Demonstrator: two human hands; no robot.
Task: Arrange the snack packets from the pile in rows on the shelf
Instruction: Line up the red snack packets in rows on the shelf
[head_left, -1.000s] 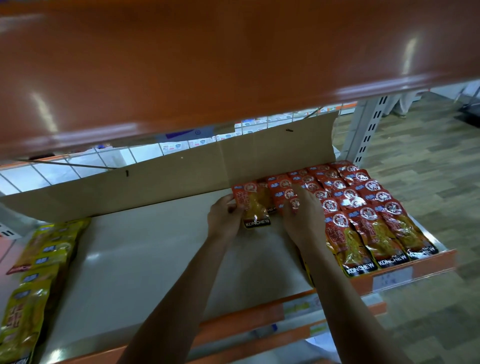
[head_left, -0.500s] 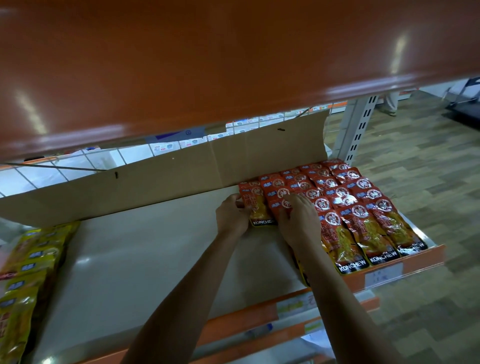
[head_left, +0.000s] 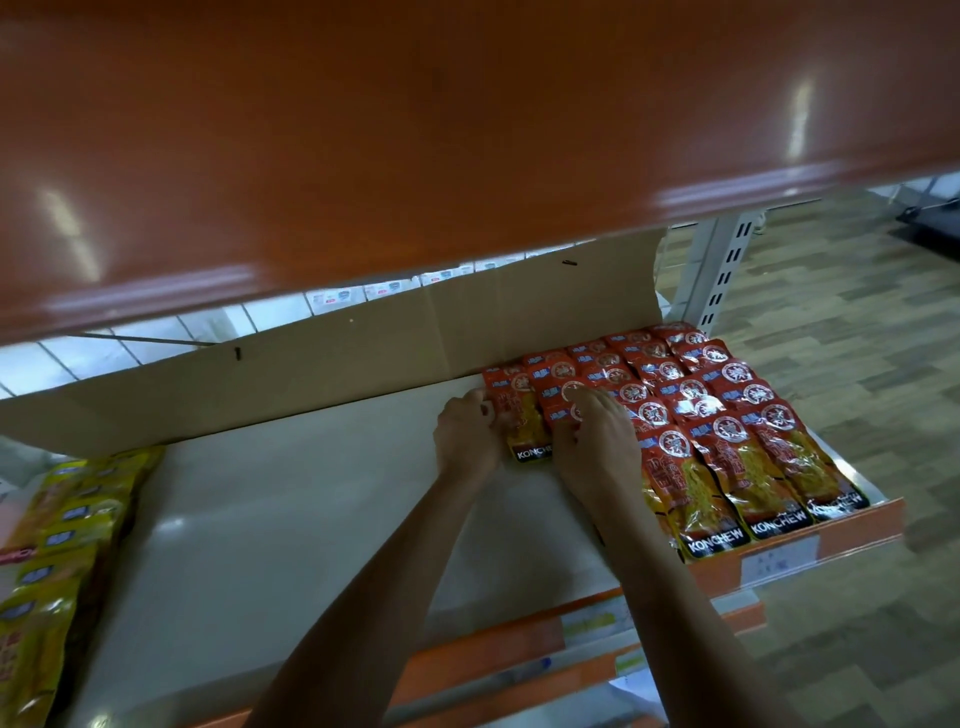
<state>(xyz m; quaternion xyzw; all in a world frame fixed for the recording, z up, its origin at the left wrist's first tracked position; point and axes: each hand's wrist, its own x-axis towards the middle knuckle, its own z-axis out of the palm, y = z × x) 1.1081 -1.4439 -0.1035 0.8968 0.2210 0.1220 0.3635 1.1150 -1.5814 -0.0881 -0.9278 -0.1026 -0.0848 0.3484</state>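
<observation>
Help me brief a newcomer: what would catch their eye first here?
Rows of red snack packets cover the shelf on the right. Both hands meet at the leftmost packet: the left hand grips its edge, the right hand presses the neighbouring row. Yellow packets lie at the left.

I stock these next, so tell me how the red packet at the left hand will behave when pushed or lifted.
The red packet probably flops rather than stays stiff; its wrapper looks thin and crinkly. Its glossy film likely slides on the smooth shelf. Lying flat, it should not roll.
</observation>
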